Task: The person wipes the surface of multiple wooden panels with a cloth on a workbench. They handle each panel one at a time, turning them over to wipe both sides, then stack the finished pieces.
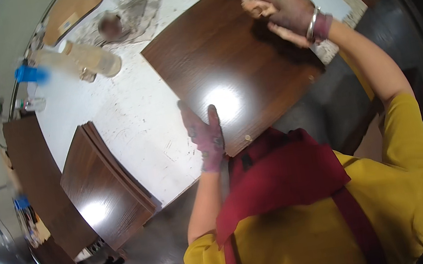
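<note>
Glossy dark-brown rectangular wood-grain panel [216,55] overhangs the near edge of the white table [145,125], purple-gloved left hand [208,137] unclenched at its left side, purple-gloved right hand [290,12] curled over it, grasp unclear.

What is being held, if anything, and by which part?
The left hand is at the left edge of the brown board, but whether it grips can't be told; nor whether the right hand holds anything.

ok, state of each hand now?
Left hand: open, at the edge of the brown panel.
Right hand: partly curled, over the panel; can't tell whether it holds anything.
</note>
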`<action>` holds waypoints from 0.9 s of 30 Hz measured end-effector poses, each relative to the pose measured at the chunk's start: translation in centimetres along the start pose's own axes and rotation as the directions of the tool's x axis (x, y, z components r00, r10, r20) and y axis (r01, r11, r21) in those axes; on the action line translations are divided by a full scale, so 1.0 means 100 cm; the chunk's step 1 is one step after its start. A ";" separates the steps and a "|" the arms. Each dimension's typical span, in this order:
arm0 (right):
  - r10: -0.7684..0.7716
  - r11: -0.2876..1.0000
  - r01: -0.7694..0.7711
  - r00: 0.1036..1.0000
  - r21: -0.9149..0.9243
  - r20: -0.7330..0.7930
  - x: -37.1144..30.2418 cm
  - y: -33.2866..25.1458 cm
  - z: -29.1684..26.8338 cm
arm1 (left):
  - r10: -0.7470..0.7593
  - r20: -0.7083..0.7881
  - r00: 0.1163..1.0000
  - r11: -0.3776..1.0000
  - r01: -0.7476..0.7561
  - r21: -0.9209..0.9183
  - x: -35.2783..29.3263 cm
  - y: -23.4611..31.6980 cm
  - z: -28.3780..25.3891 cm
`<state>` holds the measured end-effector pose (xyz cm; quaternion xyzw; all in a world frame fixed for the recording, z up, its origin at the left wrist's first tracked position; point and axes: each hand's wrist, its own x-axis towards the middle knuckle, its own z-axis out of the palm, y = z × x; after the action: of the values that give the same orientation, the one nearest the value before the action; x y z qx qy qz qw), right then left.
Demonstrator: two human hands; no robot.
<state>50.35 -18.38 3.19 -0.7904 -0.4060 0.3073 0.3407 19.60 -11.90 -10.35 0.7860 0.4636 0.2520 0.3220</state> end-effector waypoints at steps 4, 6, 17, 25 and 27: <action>-0.726 0.598 0.781 0.623 -0.181 0.291 0.008 -0.026 0.121 | 0.035 -0.034 0.999 0.996 -0.032 0.083 -0.007 -0.015 0.005; -0.778 0.419 0.896 0.436 -0.143 0.451 0.037 -0.024 0.183 | -0.043 -0.022 0.999 0.988 0.039 -0.150 -0.002 -0.039 0.019; -0.453 0.871 0.278 0.774 0.405 0.442 0.144 -0.080 0.242 | 0.057 0.048 0.997 0.996 -0.060 0.066 -0.045 -0.060 -0.099; -0.337 0.852 -0.176 0.537 0.493 0.774 -0.007 -0.151 0.339 | -0.107 -0.651 0.752 0.473 0.614 0.632 -0.119 -0.245 -0.392; -0.450 0.573 -0.470 0.505 0.672 0.737 -0.009 -0.153 0.372 | -0.343 -0.614 0.711 0.417 0.701 0.579 -0.135 -0.266 -0.404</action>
<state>14.95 -1.67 -6.10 -0.2727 -0.3200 0.8088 0.4113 -29.48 -3.25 -4.47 0.5815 0.8057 0.0624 -0.0939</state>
